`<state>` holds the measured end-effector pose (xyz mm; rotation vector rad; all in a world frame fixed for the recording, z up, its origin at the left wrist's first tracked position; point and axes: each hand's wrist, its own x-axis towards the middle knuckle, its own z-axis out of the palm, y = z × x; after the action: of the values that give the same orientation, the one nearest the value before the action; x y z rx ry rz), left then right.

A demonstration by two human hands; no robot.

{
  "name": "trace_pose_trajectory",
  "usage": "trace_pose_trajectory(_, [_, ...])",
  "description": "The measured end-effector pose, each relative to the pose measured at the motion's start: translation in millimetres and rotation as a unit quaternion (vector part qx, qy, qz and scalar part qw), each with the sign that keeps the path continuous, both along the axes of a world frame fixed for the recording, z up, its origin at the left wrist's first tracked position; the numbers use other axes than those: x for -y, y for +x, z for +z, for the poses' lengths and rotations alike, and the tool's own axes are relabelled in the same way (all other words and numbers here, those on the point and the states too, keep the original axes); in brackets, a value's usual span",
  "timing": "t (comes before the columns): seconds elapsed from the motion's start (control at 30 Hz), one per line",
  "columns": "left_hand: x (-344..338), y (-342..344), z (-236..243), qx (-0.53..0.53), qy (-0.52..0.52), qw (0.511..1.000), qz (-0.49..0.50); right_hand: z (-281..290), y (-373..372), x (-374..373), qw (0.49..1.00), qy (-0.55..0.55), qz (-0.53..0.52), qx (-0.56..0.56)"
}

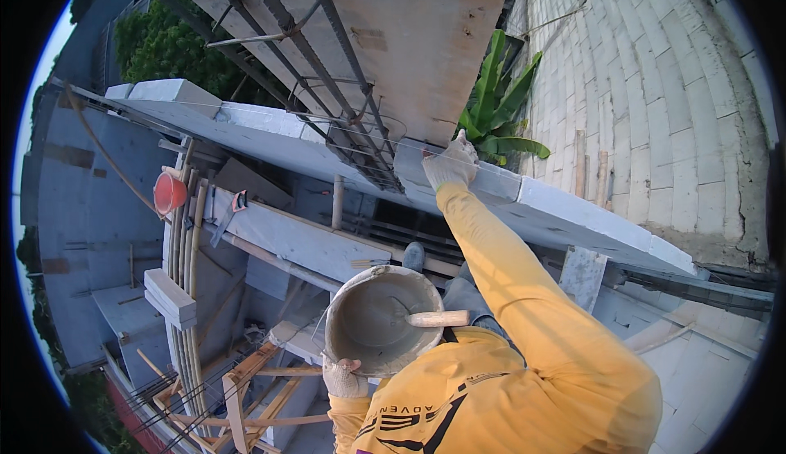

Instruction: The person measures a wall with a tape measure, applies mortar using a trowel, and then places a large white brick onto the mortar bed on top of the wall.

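My gloved left hand [344,378] grips the lower left rim of a grey bucket [368,323] against my body, with wet grey mix inside and a wooden-handled tool [434,318] resting in it. My gloved right hand [450,163] is stretched forward, its fingers curled on the top edge of a white block wall [557,208], beside a thin taut string along it. Just left of that hand stands a vertical rebar cage [344,102] with ties, in front of a tall pale panel [409,36].
My boot [413,256] is on narrow planking. Left are a saw [225,221], red bucket [170,192], bamboo poles [195,241], stacked blocks [169,297] and timber framing [237,401] with protruding bars over a drop. Beyond the wall are banana leaves [495,110] and another block wall [647,85].
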<state>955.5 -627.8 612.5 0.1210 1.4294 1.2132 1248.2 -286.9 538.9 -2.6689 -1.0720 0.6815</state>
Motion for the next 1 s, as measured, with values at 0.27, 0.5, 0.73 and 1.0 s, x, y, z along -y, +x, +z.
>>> trace_pose_trajectory(0.27, [-14.7, 14.7, 35.9, 0.047, 0.022, 0.998, 0.046, -27.2, -4.9, -14.4, 0.999, 0.003, -0.007, 0.042])
trace_pose_trajectory(0.5, [-16.4, 2.3, 22.1, 0.026, 0.005, 0.999, 0.023, -37.1, -10.1, -15.8, 0.998, 0.012, -0.004, 0.065])
trace_pose_trajectory(0.73, [2.6, -24.6, -14.4, -0.001, -0.024, 1.0, 0.011, -39.2, -11.2, -15.7, 0.997, 0.019, -0.006, 0.076])
trace_pose_trajectory(1.0, [-14.0, -5.8, 3.8, -0.005, -0.017, 1.0, 0.012, -35.4, -7.8, -12.8, 0.997, 0.037, -0.002, 0.06])
